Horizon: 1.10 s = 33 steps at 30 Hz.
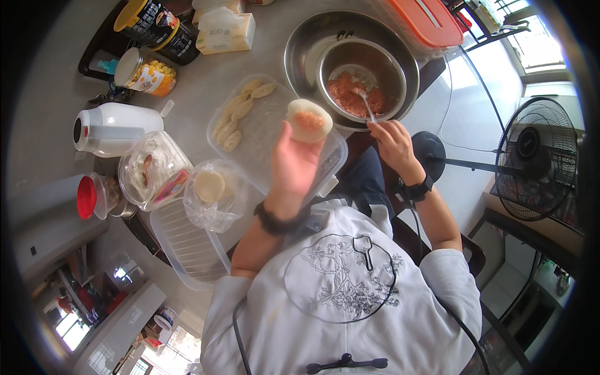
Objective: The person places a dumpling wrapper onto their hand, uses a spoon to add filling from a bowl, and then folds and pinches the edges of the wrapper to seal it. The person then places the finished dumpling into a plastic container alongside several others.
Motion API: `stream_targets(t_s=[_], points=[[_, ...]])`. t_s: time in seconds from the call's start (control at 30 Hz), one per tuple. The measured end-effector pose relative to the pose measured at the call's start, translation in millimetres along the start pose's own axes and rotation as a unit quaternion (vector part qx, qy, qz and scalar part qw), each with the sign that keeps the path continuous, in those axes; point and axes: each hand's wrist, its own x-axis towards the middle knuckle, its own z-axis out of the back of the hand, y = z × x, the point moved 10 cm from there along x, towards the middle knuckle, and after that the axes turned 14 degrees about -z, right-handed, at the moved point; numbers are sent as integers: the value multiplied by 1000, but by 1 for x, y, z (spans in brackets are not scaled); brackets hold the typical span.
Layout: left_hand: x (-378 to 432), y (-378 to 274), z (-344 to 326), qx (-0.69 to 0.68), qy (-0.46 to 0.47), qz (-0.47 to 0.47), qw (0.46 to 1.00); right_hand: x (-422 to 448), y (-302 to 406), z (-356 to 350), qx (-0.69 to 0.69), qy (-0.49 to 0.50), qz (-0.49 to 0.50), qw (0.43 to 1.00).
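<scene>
On the palm and fingers of my left hand (298, 164) lies a round dumpling wrapper (300, 107), with a dab of pink minced filling (309, 121) at its middle. My right hand (393, 143) grips the handle of a metal fork (367, 104). The fork's head rests in the minced meat (347, 91) inside a steel bowl (326, 54). Below my left hand, a clear plastic tray (255, 164) holds several folded dumplings (241, 108) in a row along its far left side. A plastic bag (213, 215) with stacked round wrappers (209, 186) lies left of my left wrist.
The steel bowl sits in a wide steel basin (300, 61). A tub of flour (159, 159) with a wooden spoon, a white jug (122, 129), a snack jar (147, 77) and a tissue pack (227, 35) stand leftward. A standing fan (534, 157) is at right, an orange-lidded box (426, 23) behind.
</scene>
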Motion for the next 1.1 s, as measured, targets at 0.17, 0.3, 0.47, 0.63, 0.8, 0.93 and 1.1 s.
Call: stream_targets(t_s=[0.17, 0.3, 0.47, 0.63, 0.8, 0.93, 1.1], points=[[-5, -17, 2, 8, -11, -1, 1000, -12, 15, -7, -95, 48, -8, 994], [-8, -30, 3, 17, 0, 8, 1000, 4, 57, 14, -87, 38, -13, 995], [-14, -43, 2, 42, 20, 15, 999, 26, 37, -55, 345, 106, -358, 861], [-20, -54, 8, 82, 9, 17, 996, 18, 45, -124, 472, 315, -527, 633], [-16, -56, 27, 86, -17, 12, 996, 29, 49, -134, 474, 259, -499, 678], [-13, -57, 45, 130, -66, -8, 989, 35, 42, -136, 434, 203, -421, 770], [-11, -53, 47, 118, -40, -5, 992, 60, 77, -98, 277, 124, -204, 930]])
